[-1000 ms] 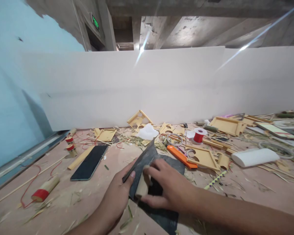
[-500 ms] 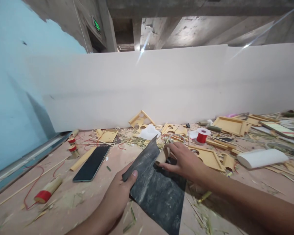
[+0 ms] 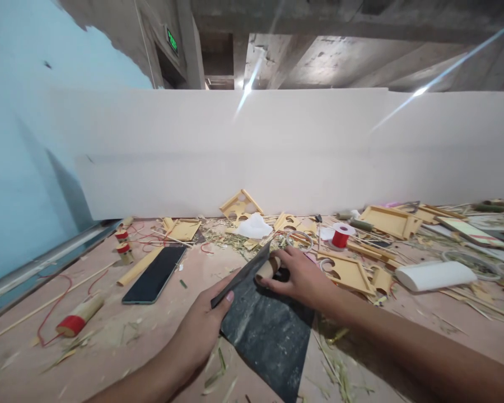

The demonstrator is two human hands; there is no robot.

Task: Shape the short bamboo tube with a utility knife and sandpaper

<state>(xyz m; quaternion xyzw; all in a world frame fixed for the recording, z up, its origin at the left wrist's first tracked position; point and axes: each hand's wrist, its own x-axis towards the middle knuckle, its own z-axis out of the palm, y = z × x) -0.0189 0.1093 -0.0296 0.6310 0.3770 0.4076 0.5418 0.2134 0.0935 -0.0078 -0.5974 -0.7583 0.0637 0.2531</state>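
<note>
My left hand (image 3: pixel 210 319) pinches the left edge of a dark sheet of sandpaper (image 3: pixel 269 330), thumb on top, and that side is bent upward. Pale dust streaks the sheet's face. Against its upper part, my right hand (image 3: pixel 300 277) grips a short tan bamboo tube (image 3: pixel 267 270) between thumb and fingers. The tube lies tilted, its hollow end partly visible, and my fingers hide its far side. Just beyond the sheet is a crumpled white tissue (image 3: pixel 254 225).
A black phone (image 3: pixel 153 275) and a red-ended bamboo cylinder (image 3: pixel 80 316) with red wire lie left. Rightward are a spool of red thread (image 3: pixel 341 235), wooden trays (image 3: pixel 344 271) and a white roll (image 3: pixel 437 275). A white panel (image 3: pixel 252 151) stands behind; shavings litter the tabletop.
The bamboo tube and my right hand have shifted slightly left along the sandpaper. The sheet's raised left side now folds closer toward the tube. The camera view has moved a little.
</note>
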